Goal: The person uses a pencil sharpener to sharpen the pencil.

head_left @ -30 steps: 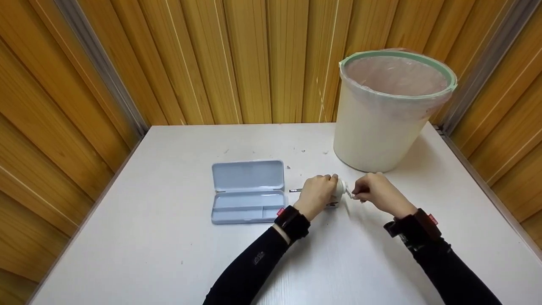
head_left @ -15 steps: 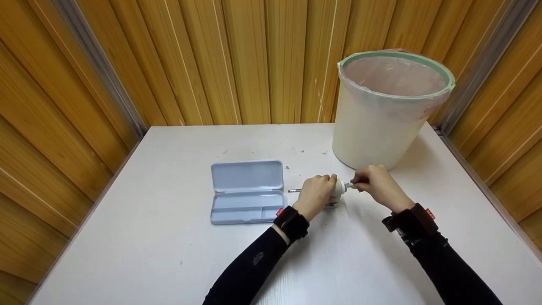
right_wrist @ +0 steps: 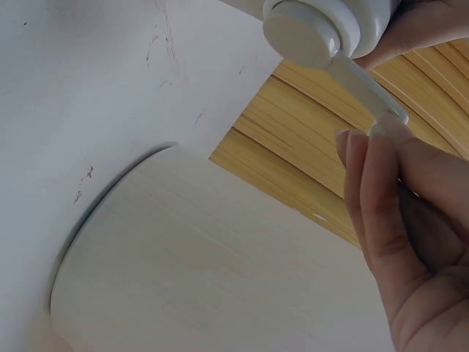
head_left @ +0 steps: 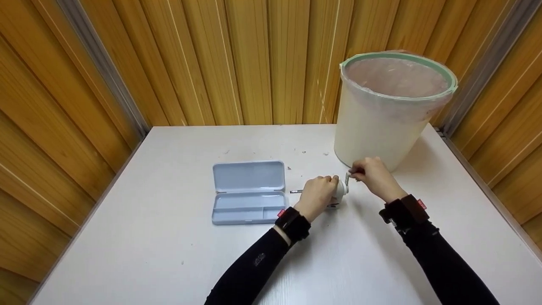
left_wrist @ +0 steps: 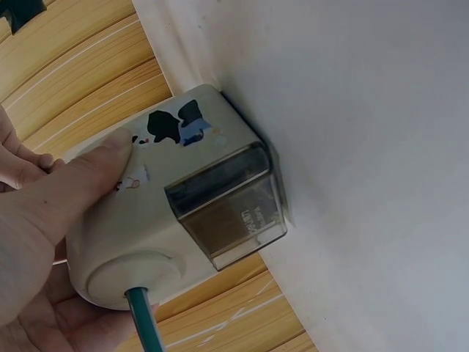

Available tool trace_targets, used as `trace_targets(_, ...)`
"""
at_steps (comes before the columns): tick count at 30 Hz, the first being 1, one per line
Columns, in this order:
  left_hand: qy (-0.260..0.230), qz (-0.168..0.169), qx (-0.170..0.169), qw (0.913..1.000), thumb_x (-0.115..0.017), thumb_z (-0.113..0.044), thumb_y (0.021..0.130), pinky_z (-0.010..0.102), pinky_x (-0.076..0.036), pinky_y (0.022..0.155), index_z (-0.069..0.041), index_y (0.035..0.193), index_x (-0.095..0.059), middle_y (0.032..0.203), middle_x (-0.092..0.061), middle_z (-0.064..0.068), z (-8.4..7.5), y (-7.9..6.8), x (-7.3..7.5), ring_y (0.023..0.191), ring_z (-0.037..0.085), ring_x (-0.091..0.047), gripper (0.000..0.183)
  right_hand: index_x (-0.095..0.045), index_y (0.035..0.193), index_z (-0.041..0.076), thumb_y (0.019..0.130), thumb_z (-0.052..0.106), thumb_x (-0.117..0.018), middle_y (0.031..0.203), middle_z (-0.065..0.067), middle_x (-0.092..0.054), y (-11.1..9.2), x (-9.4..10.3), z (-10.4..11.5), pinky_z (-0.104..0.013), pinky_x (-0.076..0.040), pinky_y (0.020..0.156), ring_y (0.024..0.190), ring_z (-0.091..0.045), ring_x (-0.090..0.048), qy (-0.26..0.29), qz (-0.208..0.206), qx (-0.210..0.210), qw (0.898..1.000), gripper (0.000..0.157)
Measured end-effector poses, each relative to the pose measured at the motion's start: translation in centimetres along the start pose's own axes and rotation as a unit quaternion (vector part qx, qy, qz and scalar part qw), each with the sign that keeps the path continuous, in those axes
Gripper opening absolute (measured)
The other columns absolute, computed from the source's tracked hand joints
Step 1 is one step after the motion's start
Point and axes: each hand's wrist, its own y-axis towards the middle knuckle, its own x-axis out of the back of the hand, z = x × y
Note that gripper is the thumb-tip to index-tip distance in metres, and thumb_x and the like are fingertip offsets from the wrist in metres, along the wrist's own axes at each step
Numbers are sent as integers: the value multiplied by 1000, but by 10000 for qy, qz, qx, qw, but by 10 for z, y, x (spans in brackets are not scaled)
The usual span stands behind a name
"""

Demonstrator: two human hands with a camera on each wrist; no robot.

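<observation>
Right fingers (right_wrist: pixel 382 194) in a pinch on the crank (right_wrist: pixel 365 86), left fingers (head_left: pixel 327 180) around the sharpener (left_wrist: pixel 157 198)

left forearm (head_left: pixel 245 267) angles up and inward, left hand (head_left: pixel 316 195) curled in a grip, left thumb (left_wrist: pixel 84 180) stretched long! right forearm (head_left: pixel 438 260) slants in opposite, right hand (head_left: pixel 374 178) a touch farther forward, fingertips (right_wrist: pixel 377 154) and right thumb (right_wrist: pixel 436 169) in a neat pinch!
</observation>
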Motion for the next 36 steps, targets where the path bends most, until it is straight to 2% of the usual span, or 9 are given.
trace_targets(6,140,-69,0,9999,-81,-23,78,26,-59,64,-14,119,-69,96,-73,-3,-1,0,0,80,13,-71,43,-70,75,-3,81,-3,-74,74,-16,-71,10,-8,-9,-24,-46,54,60,-19,-62,-17,23,-37,10000,7)
trace_targets(18,135,-50,-27,9999,-77,-19,81,25,-58,63,-14,119,-69,95,-73,-2,0,-1,0,77,12,-70,39,-70,76,-4,81,-7,-72,76,-18,-72,21,-27,-23,-26,-48,58,63,-20,-62,-42,188,-166,9997,5)
trace_targets(27,137,-28,3,9999,-73,-15,84,24,-58,63,-14,119,-69,95,-73,-2,1,-1,0,77,12,-69,35,-70,76,-4,77,-9,-73,74,-16,-70,19,-45,-36,-32,-52,62,66,-22,-62,-112,512,114,9986,6)
trace_targets(30,145,-60,3,9999,-76,-18,83,24,-58,63,-14,118,-69,94,-73,-2,1,-1,0,77,12,-70,36,-69,74,-3,76,-8,-74,72,-14,-69,17,-48,-38,-30,-51,61,65,-20,-60,-70,610,125,9980,7)
trace_targets(36,30,-34,-7,10000,-82,-29,77,26,-59,64,-14,117,-68,96,-74,-2,1,0,0,80,13,-71,45,-66,65,0,73,-10,-73,62,-5,-62,13,-52,-38,-23,-40,57,59,-12,-49,-76,819,16,9966,14)
